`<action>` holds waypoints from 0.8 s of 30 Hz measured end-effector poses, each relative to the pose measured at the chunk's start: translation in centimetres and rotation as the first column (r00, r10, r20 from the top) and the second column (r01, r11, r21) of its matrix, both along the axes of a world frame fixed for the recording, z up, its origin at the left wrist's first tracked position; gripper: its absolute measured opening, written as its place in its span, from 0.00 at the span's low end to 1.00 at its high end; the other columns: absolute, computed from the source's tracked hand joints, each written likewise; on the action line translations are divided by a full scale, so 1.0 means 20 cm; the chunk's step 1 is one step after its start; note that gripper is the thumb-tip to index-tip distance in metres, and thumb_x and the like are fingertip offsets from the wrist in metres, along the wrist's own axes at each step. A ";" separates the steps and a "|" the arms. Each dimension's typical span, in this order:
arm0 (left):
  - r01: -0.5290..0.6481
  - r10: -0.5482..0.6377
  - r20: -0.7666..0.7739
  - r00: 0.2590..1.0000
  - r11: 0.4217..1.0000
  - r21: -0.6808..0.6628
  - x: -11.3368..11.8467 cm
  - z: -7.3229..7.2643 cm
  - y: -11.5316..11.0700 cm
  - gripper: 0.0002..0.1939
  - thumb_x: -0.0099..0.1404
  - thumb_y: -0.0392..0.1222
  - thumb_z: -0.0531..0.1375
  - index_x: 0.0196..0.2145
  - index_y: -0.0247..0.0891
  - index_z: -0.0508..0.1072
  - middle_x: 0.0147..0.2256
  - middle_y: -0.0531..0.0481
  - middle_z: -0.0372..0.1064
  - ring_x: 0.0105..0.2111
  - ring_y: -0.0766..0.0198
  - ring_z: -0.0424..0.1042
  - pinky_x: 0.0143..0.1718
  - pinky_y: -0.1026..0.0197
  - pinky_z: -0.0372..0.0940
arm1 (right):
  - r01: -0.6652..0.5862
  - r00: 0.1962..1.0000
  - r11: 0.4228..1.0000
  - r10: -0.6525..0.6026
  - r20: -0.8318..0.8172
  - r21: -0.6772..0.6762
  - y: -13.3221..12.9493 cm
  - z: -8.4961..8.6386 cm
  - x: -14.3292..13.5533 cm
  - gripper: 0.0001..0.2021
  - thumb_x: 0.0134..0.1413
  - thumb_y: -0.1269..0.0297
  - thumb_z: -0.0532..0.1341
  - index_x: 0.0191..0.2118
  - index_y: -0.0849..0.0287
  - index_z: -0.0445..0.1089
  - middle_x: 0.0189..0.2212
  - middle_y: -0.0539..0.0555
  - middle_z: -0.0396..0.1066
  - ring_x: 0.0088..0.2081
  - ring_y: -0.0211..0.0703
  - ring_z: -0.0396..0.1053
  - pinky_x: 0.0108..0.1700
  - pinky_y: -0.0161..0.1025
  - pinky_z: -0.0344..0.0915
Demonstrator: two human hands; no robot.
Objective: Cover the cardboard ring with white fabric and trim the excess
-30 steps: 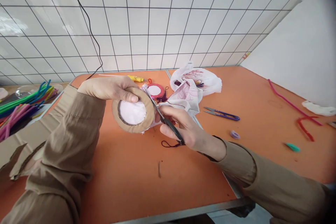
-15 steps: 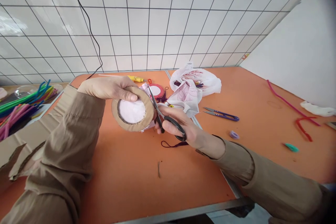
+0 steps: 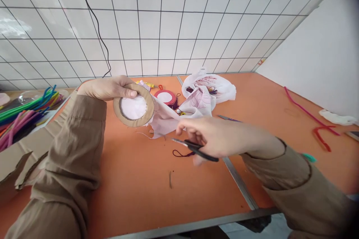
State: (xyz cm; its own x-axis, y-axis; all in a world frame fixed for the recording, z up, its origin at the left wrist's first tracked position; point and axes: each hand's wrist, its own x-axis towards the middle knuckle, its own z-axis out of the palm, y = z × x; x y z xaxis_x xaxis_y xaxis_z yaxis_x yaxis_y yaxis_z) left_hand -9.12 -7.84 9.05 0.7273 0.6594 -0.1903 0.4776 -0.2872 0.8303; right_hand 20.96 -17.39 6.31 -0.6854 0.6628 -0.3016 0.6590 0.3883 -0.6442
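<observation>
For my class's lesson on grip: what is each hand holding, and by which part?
The left hand holds the cardboard ring by its upper rim, thumb on the face. The right hand holds the scissors by their black handles.

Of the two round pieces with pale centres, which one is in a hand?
The brown cardboard ring, gripped at its upper edge by the left hand; the red-rimmed disc lies on the table.

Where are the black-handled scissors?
In the head view, the black-handled scissors are in your right hand, near the dark looped cord on the orange table.
</observation>
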 end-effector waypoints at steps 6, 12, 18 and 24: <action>-0.022 0.024 0.043 0.999 0.999 -0.041 0.01 -0.01 0.00 0.18 0.60 0.50 0.62 0.43 0.37 0.80 0.36 0.47 0.78 0.40 0.56 0.76 0.42 0.60 0.66 | -0.184 0.968 0.957 0.136 0.212 0.223 -0.09 -0.21 -0.18 0.08 0.49 0.66 0.63 0.30 0.59 0.61 0.26 0.50 0.63 0.27 0.36 0.57 0.26 0.35 0.46; 0.013 0.000 0.106 0.994 0.993 -0.118 0.05 -0.02 -0.01 0.14 0.62 0.47 0.64 0.43 0.39 0.81 0.40 0.47 0.78 0.42 0.56 0.75 0.44 0.60 0.66 | -0.270 0.952 0.890 0.188 0.243 0.367 -0.13 -0.30 -0.22 0.05 0.53 0.72 0.60 0.28 0.61 0.63 0.33 0.54 0.66 0.29 0.37 0.58 0.28 0.37 0.44; 0.076 -0.058 0.123 0.991 0.986 -0.146 0.08 -0.02 -0.01 0.13 0.63 0.46 0.64 0.43 0.40 0.81 0.39 0.47 0.78 0.42 0.57 0.75 0.45 0.59 0.66 | -0.205 0.977 0.935 0.179 0.113 0.289 -0.13 -0.32 -0.27 0.04 0.51 0.75 0.60 0.33 0.61 0.67 0.30 0.52 0.69 0.31 0.38 0.63 0.29 0.36 0.47; 0.116 -0.104 0.100 0.990 0.985 -0.126 0.10 -0.03 -0.01 0.13 0.64 0.47 0.63 0.45 0.41 0.80 0.42 0.47 0.78 0.44 0.55 0.74 0.48 0.57 0.64 | 0.048 0.982 0.992 -0.025 -0.188 0.119 -0.10 -0.21 -0.23 0.07 0.53 0.67 0.63 0.26 0.60 0.68 0.20 0.46 0.64 0.22 0.33 0.60 0.26 0.34 0.54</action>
State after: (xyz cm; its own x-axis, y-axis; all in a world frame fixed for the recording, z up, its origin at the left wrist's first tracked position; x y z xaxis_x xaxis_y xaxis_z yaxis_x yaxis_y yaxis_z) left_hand -7.17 -8.04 8.52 0.8126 0.5481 -0.1982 0.3683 -0.2194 0.9034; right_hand 16.35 -19.36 2.08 -0.6965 0.7124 -0.0859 0.5473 0.4500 -0.7057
